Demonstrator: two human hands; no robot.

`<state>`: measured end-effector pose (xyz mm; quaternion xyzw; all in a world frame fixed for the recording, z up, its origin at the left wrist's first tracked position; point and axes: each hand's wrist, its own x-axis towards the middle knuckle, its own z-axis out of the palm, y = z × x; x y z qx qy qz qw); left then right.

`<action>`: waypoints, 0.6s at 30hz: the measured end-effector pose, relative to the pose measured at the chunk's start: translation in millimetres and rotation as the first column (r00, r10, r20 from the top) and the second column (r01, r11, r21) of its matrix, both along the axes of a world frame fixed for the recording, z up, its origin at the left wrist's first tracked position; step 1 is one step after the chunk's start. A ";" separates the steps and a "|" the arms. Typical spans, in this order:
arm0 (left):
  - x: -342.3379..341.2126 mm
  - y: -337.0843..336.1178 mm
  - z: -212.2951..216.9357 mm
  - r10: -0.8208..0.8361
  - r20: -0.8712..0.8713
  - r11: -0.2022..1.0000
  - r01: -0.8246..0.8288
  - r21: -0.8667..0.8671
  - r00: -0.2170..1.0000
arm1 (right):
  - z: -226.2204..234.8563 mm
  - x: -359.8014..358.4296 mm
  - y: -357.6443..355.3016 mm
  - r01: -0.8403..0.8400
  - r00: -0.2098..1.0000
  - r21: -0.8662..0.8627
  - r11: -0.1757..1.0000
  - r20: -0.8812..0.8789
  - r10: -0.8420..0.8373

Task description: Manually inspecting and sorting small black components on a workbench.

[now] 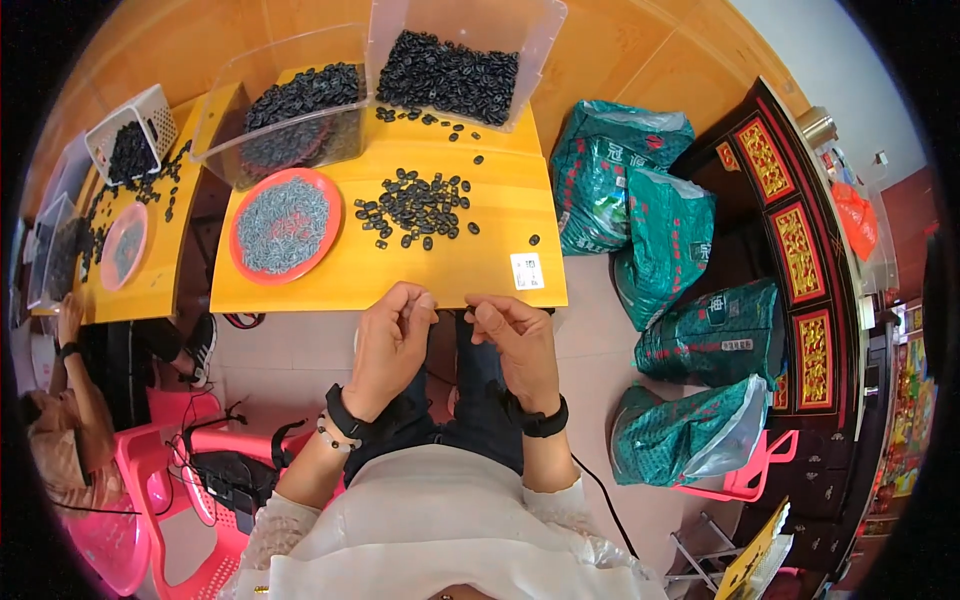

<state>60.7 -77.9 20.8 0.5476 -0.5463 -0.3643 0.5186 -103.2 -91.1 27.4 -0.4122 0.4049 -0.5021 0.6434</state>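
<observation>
Two hands, near but apart: left hand (392, 340), right hand (520, 350), both curled in at the front edge of the table (455, 275), can't tell if gripping anything! Beyond, a white card (526, 271) at right; now the red plate (334, 212) at left, heaped with grey parts (280, 235), loose black pieces (415, 205) beside it. Farthest, more in a clear bin (345, 140) and a frosted bin (541, 58).

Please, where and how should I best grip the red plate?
Probably grip the red plate by opposite sides of its rim, reaching from the near side, kept level: it is round, heaped with small grey pieces, and a clear box stands behind.
</observation>
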 end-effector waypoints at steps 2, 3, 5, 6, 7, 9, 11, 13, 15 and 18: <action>-2.2 1.9 2.0 -0.009 0.021 1.000 0.009 -0.002 1.000 | -1.3 -2.3 3.3 -0.019 0.999 -0.005 1.000 0.028 0.019; -3.2 3.7 3.6 -0.039 -0.001 0.999 0.039 0.035 0.999 | -1.9 -3.2 4.7 -0.040 0.998 -0.010 0.999 0.052 0.041; -4.4 5.6 4.8 -0.066 -0.022 0.995 0.068 0.074 0.998 | -1.9 -3.8 7.5 -0.055 0.998 -0.020 0.998 0.002 0.055; -4.7 6.2 4.7 -0.070 -0.009 0.995 0.070 0.076 0.998 | -1.7 -4.0 8.9 -0.072 0.996 -0.030 0.997 -0.051 0.070; -5.1 6.6 4.7 -0.074 0.002 0.994 0.074 0.079 0.997 | -1.7 -4.4 10.3 -0.070 0.996 -0.027 0.997 -0.049 0.069; -5.7 7.6 7.9 -0.082 0.003 0.993 0.081 0.084 0.997 | -1.3 -5.0 12.9 -0.047 0.986 -0.073 0.996 -0.164 0.034; -7.0 8.1 7.7 -0.087 0.004 0.992 0.086 0.092 0.996 | 2.6 -0.8 14.7 -0.005 0.981 -0.051 0.999 -0.193 -0.005; -8.6 7.8 4.4 -0.060 0.001 0.997 0.060 0.041 0.998 | 3.1 0.4 14.4 0.035 0.974 -0.028 0.999 -0.223 -0.040; -10.9 7.3 4.4 -0.065 0.004 0.997 0.065 0.040 0.998 | 2.1 -0.9 12.9 -0.026 0.950 -0.017 1.000 -0.310 0.019; -10.6 7.1 1.3 -0.077 0.009 0.996 0.076 0.045 0.997 | -1.1 -1.4 11.7 -0.083 0.965 -0.025 0.996 -0.253 0.074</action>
